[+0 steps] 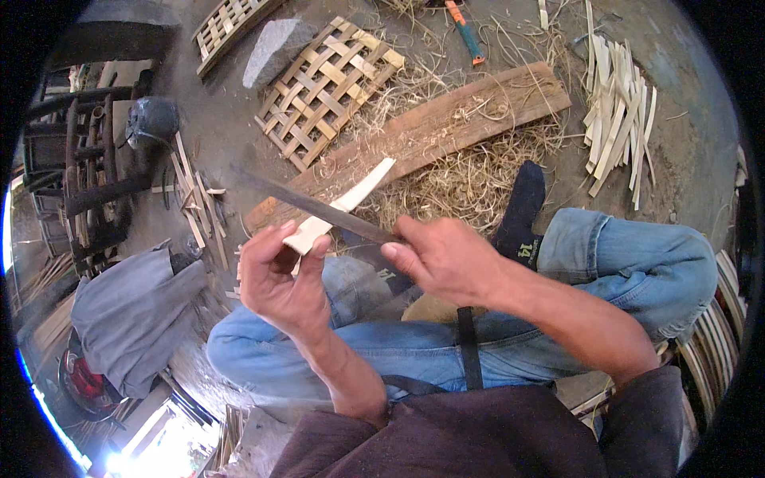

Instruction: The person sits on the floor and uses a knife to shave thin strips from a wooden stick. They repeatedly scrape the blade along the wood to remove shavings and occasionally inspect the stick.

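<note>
My left hand pinches the near end of a pale, carved piece of wood between thumb and fingers. The piece tapers toward its far tip, over a brown plank. My right hand is closed round a long dark knife, its handle hidden in the fist. The blade points to the upper left and crosses over the pale piece just beyond my left fingers. Whether its edge touches the wood, I cannot tell.
A brown plank lies before my feet among curly shavings. Beyond it are a woven panel, a grey stone and a tool with an orange-and-teal handle. Pale strips are piled at right; grey cloth hangs at left.
</note>
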Available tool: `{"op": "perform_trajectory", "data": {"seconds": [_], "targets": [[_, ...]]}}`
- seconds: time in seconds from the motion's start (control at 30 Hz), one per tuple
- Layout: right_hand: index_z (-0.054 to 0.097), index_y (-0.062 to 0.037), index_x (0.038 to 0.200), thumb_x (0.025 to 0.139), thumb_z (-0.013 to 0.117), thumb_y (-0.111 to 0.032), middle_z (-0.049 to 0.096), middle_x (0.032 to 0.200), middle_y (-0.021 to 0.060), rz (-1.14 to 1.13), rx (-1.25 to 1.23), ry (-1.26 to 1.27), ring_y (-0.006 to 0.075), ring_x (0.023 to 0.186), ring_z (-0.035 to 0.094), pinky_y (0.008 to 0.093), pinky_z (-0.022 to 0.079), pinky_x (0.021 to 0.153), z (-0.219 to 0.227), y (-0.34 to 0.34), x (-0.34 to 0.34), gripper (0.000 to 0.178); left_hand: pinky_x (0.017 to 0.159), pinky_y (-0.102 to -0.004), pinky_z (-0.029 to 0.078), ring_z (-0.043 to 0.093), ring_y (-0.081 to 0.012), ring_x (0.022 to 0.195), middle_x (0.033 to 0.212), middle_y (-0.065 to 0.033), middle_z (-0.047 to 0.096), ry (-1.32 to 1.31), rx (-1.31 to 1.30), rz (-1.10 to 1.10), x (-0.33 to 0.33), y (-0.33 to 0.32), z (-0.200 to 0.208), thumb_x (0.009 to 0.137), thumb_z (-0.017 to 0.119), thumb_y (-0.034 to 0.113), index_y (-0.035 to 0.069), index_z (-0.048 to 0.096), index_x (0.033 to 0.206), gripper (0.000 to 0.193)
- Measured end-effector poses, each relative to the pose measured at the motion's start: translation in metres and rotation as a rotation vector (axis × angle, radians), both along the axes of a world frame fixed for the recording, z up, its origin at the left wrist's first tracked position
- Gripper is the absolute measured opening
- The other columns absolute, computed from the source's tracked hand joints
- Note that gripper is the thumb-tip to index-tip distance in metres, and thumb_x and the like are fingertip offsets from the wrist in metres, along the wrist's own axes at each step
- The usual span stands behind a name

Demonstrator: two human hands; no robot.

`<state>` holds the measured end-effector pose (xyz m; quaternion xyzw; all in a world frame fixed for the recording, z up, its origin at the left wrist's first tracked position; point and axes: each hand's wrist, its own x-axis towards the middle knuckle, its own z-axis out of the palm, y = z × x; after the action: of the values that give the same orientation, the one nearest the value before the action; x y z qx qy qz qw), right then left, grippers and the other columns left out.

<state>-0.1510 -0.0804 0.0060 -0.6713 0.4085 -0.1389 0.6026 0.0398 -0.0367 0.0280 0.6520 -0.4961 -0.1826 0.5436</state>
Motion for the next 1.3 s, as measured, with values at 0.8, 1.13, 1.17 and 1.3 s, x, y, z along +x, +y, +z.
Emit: {"op": "perform_trajectory", "data": {"seconds": [0.8, 1.13, 1.17, 1.3], "targets": [[0.053, 0.0030, 0.090, 0.098, 0.046, -0.037, 0.059, 0.066, 0.0268, 0.021, -0.036, 0.059, 0.0486, 0.068, 0.060, 0.0560, 0.048, 0.063, -0.007, 0.009, -0.002, 0.042, 0.076, -0.0259, 0.055, 0.062, -0.0152, 0.091, 0.105, -0.0093, 0.059, -0.017, 0.069, 0.003, 0.001, 0.001, 0.002, 0.071, 0.084, 0.005, -0.003, 0.064, 0.099, 0.036], [0.055, 0.0025, 0.090, 0.097, 0.048, -0.037, 0.058, 0.065, 0.0280, -0.006, -0.083, 0.020, 0.0483, 0.067, 0.061, 0.0556, 0.048, 0.062, -0.011, 0.010, 0.002, 0.041, 0.072, -0.0237, 0.053, 0.061, -0.0143, 0.090, 0.103, -0.0087, 0.059, -0.050, 0.031, -0.014, 0.002, 0.000, 0.000, 0.071, 0.085, 0.009, -0.002, 0.065, 0.102, 0.038], [0.056, 0.0029, 0.091, 0.097, 0.049, -0.037, 0.058, 0.065, 0.0281, 0.004, -0.052, -0.065, 0.0486, 0.067, 0.060, 0.0555, 0.048, 0.062, -0.006, 0.012, 0.001, 0.041, 0.072, -0.0238, 0.053, 0.061, -0.0144, 0.090, 0.103, -0.0087, 0.058, -0.046, 0.054, -0.016, 0.001, 0.001, 0.003, 0.071, 0.085, 0.008, -0.002, 0.065, 0.102, 0.038], [0.056, 0.0037, 0.090, 0.098, 0.046, -0.036, 0.058, 0.065, 0.0281, 0.000, 0.075, 0.052, 0.0491, 0.068, 0.060, 0.0549, 0.048, 0.063, -0.010, 0.003, 0.003, 0.042, 0.075, -0.0237, 0.053, 0.061, -0.0140, 0.092, 0.103, -0.0083, 0.058, -0.009, 0.057, -0.013, 0.003, 0.000, 0.005, 0.071, 0.084, 0.005, -0.002, 0.065, 0.103, 0.037]]}}
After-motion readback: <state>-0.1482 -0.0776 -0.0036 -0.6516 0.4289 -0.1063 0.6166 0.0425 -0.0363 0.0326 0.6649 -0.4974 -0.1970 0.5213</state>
